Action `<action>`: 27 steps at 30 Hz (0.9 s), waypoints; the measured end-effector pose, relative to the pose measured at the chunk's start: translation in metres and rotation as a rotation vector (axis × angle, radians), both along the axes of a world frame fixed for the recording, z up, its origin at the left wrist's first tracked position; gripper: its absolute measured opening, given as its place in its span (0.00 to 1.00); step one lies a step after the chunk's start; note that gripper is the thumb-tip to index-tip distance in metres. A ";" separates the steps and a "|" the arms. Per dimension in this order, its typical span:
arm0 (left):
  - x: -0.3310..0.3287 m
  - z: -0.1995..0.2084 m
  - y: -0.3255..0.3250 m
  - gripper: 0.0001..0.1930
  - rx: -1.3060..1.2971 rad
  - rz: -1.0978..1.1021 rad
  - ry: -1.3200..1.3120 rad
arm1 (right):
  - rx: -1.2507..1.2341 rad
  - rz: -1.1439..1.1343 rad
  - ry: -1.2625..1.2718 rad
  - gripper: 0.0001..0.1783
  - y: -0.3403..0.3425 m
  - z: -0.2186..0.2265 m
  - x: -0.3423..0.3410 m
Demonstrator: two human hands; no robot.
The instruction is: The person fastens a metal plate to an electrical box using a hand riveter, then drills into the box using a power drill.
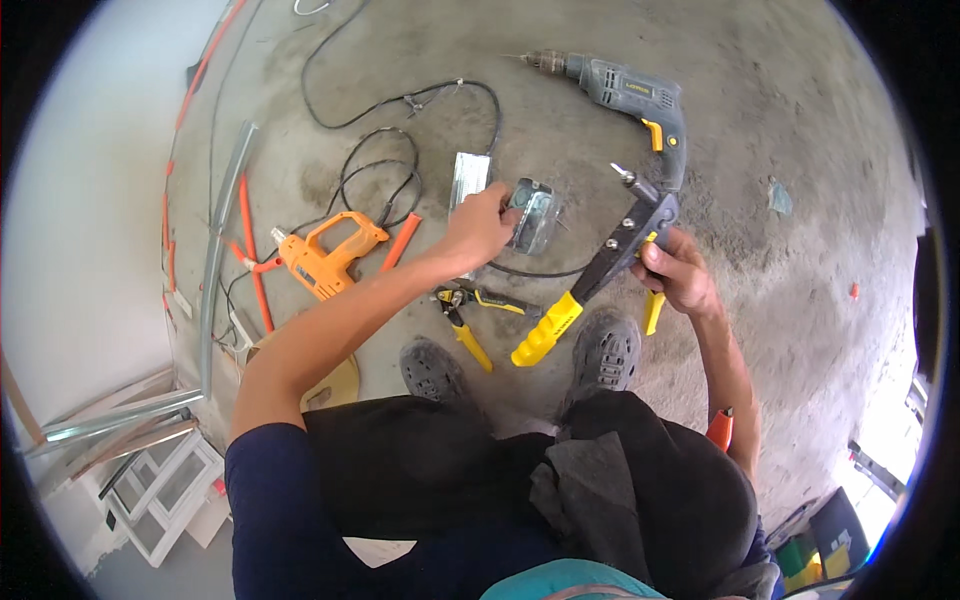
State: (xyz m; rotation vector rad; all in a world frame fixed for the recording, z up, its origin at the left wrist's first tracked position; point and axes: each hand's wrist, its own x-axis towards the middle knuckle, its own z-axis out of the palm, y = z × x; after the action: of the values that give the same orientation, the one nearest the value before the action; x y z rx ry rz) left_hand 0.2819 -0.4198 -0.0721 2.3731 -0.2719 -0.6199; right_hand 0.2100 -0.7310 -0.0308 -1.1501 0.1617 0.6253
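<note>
My right hand (680,272) grips a hand riveter (622,240) with a dark body and yellow handles. Its nose points up and away from me, and one yellow handle slants down to the left. Fingers curled together, my left hand (482,228) is at the left edge of a small clear plastic box (538,216) on the floor. What those fingertips pinch, if anything, is too small to make out. Just beyond that hand, a shiny silver strip (470,172) lies partly hidden beneath it. Nearer my feet are yellow-and-black pliers (463,330).
A grey power drill (630,90) lies on the concrete floor (800,330) at the far right, its black cable looping left. An orange heat gun (330,255) sits left among orange tubes (250,215). Metal profiles (215,270) line the left wall; a white frame (160,495) leans lower left.
</note>
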 end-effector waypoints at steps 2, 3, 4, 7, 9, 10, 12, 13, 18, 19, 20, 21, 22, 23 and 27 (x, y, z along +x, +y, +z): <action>-0.003 0.003 0.008 0.14 -0.004 0.139 0.057 | 0.013 0.061 -0.016 0.20 0.009 -0.009 -0.001; -0.007 0.011 0.012 0.14 -0.001 0.139 0.057 | 0.016 0.072 0.017 0.21 0.013 -0.007 0.000; -0.009 0.023 0.010 0.14 -0.019 0.130 0.124 | 0.009 0.062 0.018 0.21 0.013 -0.008 -0.003; -0.029 0.040 0.006 0.14 -0.063 0.056 0.210 | 0.048 0.025 0.011 0.21 0.016 -0.015 -0.013; -0.044 0.040 0.009 0.12 -0.188 -0.047 0.228 | 0.126 -0.013 0.038 0.20 0.019 -0.017 -0.015; -0.046 0.035 0.013 0.12 -0.179 -0.051 0.231 | 0.134 -0.018 0.040 0.20 0.021 -0.018 -0.015; -0.045 0.030 0.017 0.10 -0.288 -0.146 0.305 | 0.160 -0.061 0.006 0.19 0.023 -0.021 -0.017; -0.039 0.028 0.019 0.10 -0.284 -0.151 0.311 | 0.178 -0.057 0.045 0.21 0.019 -0.023 -0.017; 0.054 0.028 0.034 0.14 -0.139 -0.484 0.139 | 0.158 -0.094 0.046 0.22 0.017 -0.020 -0.019; 0.073 0.029 0.033 0.14 -0.136 -0.487 0.143 | 0.160 -0.083 0.034 0.23 0.016 -0.021 -0.019; 0.090 0.030 0.031 0.17 0.056 -0.678 0.052 | 0.164 -0.085 0.038 0.23 0.014 -0.024 -0.020; 0.102 0.028 0.032 0.19 0.253 -0.865 -0.044 | 0.177 -0.094 0.041 0.23 0.012 -0.025 -0.020; 0.108 0.026 0.033 0.19 0.258 -0.867 -0.041 | 0.191 -0.103 0.044 0.23 0.012 -0.026 -0.020; 0.112 0.023 0.033 0.20 0.251 -0.946 -0.128 | 0.197 -0.106 0.045 0.23 0.013 -0.025 -0.021; 0.120 0.021 0.026 0.19 0.381 -1.092 -0.129 | 0.205 -0.106 0.025 0.21 0.011 -0.016 -0.018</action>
State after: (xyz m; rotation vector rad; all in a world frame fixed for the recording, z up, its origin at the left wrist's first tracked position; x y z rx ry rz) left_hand 0.4021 -0.3935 -0.0511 2.4704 -1.6892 -1.0536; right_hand 0.1923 -0.7204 -0.0464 -0.9299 0.1748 0.5491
